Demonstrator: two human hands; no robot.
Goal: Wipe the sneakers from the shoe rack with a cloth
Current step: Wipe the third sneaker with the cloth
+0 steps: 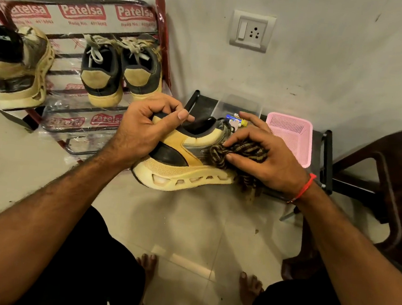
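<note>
Two bare forearms reach forward from the bottom of the head view, above dark shorts and bare toes on the pale tiled floor (188, 224). The left hand (146, 128) has its fingers curled tight around the heel collar of a tan and black sneaker with a thick cream cut-out sole (184, 160), holding it on its side in the air, sole toward the camera. The right hand (267, 158), with a red thread bracelet (305, 187) at the wrist, has its fingers spread and bent over a bunched brown and black patterned cloth (241, 153), pressing it against the sneaker's toe end.

Behind, to the left, stands a dark metal wire shoe rack wrapped in printed plastic (85, 15). On it rest a pair of black and tan lace-up sneakers (122, 72) and, further left, a second tan sneaker with a cream sole (17, 68). Right of the hands, a pink perforated plastic basket (291, 136) sits on a low black stand (325, 160), just beside a dark brown plastic chair (388, 168). A white wall switch and socket plate (252, 31) is mounted above.
</note>
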